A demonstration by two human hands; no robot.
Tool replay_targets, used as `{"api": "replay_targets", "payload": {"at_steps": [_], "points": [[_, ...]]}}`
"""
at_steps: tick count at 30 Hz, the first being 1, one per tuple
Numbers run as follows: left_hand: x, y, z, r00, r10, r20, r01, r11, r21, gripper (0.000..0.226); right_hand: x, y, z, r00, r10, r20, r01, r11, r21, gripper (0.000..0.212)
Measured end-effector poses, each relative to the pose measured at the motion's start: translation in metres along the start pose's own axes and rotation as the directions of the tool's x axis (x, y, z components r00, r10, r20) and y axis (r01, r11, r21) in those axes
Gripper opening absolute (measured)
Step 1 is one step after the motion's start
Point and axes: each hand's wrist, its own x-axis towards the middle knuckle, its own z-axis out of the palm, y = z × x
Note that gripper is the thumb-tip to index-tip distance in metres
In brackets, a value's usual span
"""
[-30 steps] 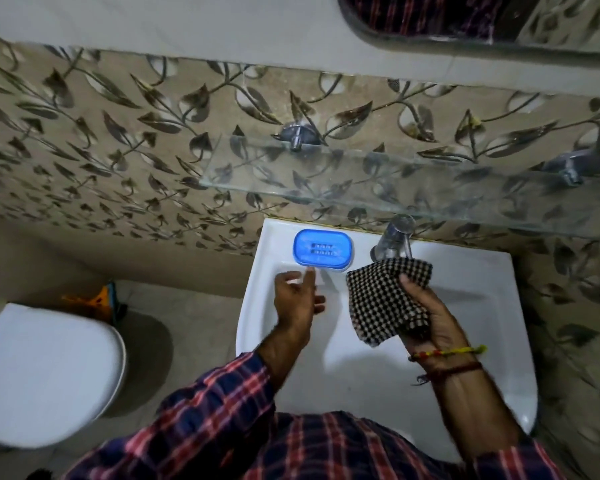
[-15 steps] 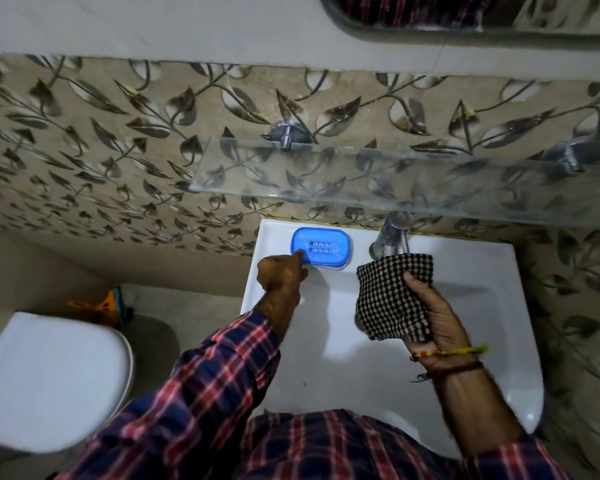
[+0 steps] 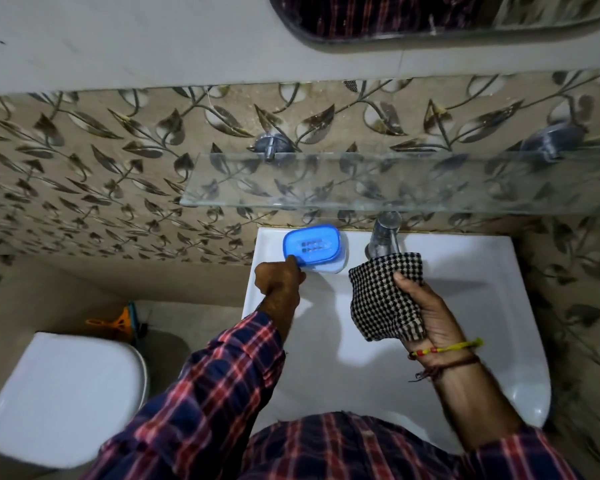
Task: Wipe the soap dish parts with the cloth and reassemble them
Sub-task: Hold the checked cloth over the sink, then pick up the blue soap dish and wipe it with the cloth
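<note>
A blue soap dish with a slotted inner tray sits at the back left corner of the white sink, tilted up at its near edge over a paler base. My left hand pinches the dish's near left rim. My right hand holds a black-and-white checked cloth over the basin, just right of the dish and below the tap.
A chrome tap stands behind the cloth. A glass shelf juts out from the leaf-patterned wall above the sink. A white toilet lid lies at lower left, with an orange item on the floor behind it.
My left hand reached forward from the sink rim to the dish, gripped its near left edge and lifted that edge. The cloth in my right hand stayed near the tap.
</note>
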Motion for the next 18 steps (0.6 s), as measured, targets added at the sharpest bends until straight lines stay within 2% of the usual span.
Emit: {"api": "replay_targets", "payload": {"at_steps": [5, 10, 14, 18], "points": [[-0.006, 0.004, -0.002, 0.992, 0.124, -0.031, -0.123, 0.992, 0.028, 0.019, -0.003, -0.003, -0.005, 1.0, -0.014, 0.012, 0.014, 1.0, 0.003, 0.05], [-0.024, 0.004, -0.024, 0.972, 0.227, 0.052, -0.226, 0.974, -0.021, 0.019, -0.01, -0.011, -0.011, 1.0, -0.028, 0.004, 0.028, 0.999, 0.024, 0.057], [-0.05, 0.0, -0.048, 0.955, 0.204, 0.214, -0.171, 0.972, -0.161, 0.008, -0.021, -0.016, -0.019, 0.999, 0.005, 0.045, -0.01, 0.994, 0.113, 0.051], [-0.067, -0.01, -0.065, 0.891, 0.146, 0.429, -0.042, 0.969, -0.243, 0.003, -0.029, -0.014, -0.03, 0.995, -0.095, 0.013, 0.095, 0.996, 0.003, 0.037]]}}
